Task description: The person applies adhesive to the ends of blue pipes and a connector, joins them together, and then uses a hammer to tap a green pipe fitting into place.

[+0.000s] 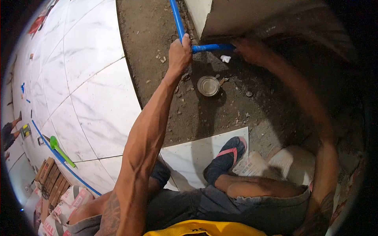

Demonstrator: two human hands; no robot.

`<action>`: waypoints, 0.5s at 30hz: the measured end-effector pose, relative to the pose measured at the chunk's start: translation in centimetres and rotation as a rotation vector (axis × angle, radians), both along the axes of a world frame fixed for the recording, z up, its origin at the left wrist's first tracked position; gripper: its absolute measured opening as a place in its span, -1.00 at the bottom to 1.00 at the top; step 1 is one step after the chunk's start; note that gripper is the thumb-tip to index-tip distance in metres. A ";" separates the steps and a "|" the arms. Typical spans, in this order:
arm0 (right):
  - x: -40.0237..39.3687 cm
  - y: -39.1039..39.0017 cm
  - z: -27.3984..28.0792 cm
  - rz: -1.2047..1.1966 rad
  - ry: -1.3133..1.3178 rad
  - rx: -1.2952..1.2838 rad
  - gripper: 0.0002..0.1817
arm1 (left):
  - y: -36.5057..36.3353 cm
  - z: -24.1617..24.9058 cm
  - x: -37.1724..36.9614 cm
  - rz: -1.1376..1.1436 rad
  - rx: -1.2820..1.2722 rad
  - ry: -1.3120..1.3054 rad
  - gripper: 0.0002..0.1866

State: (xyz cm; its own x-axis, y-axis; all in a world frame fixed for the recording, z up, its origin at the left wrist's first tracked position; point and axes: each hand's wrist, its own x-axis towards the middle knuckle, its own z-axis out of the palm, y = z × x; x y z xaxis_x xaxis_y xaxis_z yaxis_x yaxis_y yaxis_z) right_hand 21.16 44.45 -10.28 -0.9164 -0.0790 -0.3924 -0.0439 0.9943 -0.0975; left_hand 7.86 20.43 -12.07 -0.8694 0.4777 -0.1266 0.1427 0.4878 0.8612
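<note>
My left hand (pixel 180 57) is closed around the corner where two lengths of blue pipe meet, thumb up. One blue pipe (pixel 178 17) runs away from me toward the top of the view. A shorter blue pipe (pixel 212 47) reaches right to my right hand (pixel 252 52), which is closed on its far end in shadow. The joint is mostly hidden by my left fingers. Below the pipes, a small round open can (pixel 208 86) stands on the dirt. A crumpled white scrap (pixel 225 59) lies just under the short pipe.
White marble-look tiles (pixel 94 78) border the dirt strip (pixel 153 74) on the left. A pale slab or wall corner (pixel 204 19) hangs over the right side. A green tool (pixel 59 149), a long blue pipe (pixel 75 173), wooden pieces (pixel 55 183) and sacks (pixel 73 204) lie lower left. Another person's leg (pixel 13 126) shows far left.
</note>
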 end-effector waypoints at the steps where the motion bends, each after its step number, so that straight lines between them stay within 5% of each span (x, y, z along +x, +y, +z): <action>1: 0.0 0.0 0.3 -0.040 -0.042 0.030 -0.56 | -0.1 0.0 -0.1 0.000 0.008 0.029 -0.41; 3: 0.6 0.0 1.4 -0.121 -0.130 0.086 -0.58 | -1.0 0.2 -0.4 0.025 0.008 -0.091 -0.44; 7: 4.5 -0.2 2.9 -0.200 0.251 -0.107 -0.58 | -2.4 0.7 -0.9 0.010 0.071 -0.250 -0.46; 15: 5.9 -3.7 6.1 -0.164 0.179 -0.071 -0.73 | -1.6 0.0 0.3 0.024 0.247 -0.587 -0.55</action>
